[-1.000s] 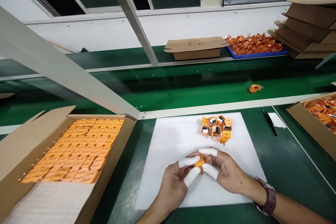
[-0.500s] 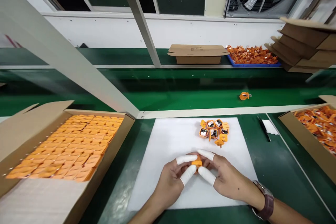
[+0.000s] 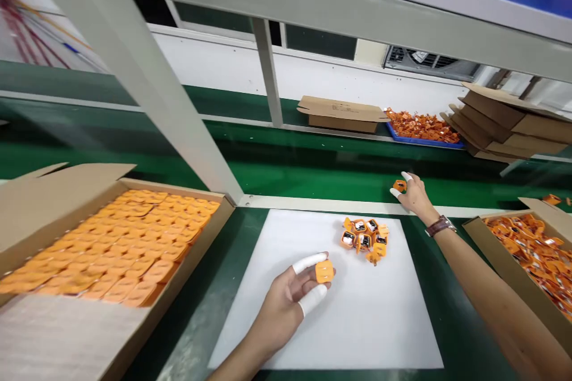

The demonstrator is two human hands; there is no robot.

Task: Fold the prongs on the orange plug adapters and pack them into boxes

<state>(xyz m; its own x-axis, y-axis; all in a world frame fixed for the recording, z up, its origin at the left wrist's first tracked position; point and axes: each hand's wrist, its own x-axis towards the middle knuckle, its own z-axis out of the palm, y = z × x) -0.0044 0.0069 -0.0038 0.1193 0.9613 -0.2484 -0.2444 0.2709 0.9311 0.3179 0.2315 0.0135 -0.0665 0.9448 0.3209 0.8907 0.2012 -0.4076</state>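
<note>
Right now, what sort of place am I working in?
It looks like a factory assembly line: a long green surface runs behind the workbench, a carton holds neat rows of matching orange parts, and a blue tray is heaped with more orange pieces.

At the lower left, the open carton [image 3: 202, 237] is plain tan, its packed pieces [image 3: 134, 221] bright orange in a grid of close rows, and at the lower centre the plain white mat [image 3: 379, 324] sets off a loose cluster [image 3: 364, 241] of orange with black and white insides. The left hand [image 3: 280, 308] and right hand [image 3: 416, 197] both show white finger covers [image 3: 313, 300], with a plain orange block [image 3: 324, 272] at the 1st and a reddish-brown watch strap [image 3: 440, 225] beside the 2nd. Dark green colours the worktop [image 3: 223, 277], brighter green the strip [image 3: 313, 184] above it, and blue the tray rim [image 3: 429, 143] at the upper right.
</note>
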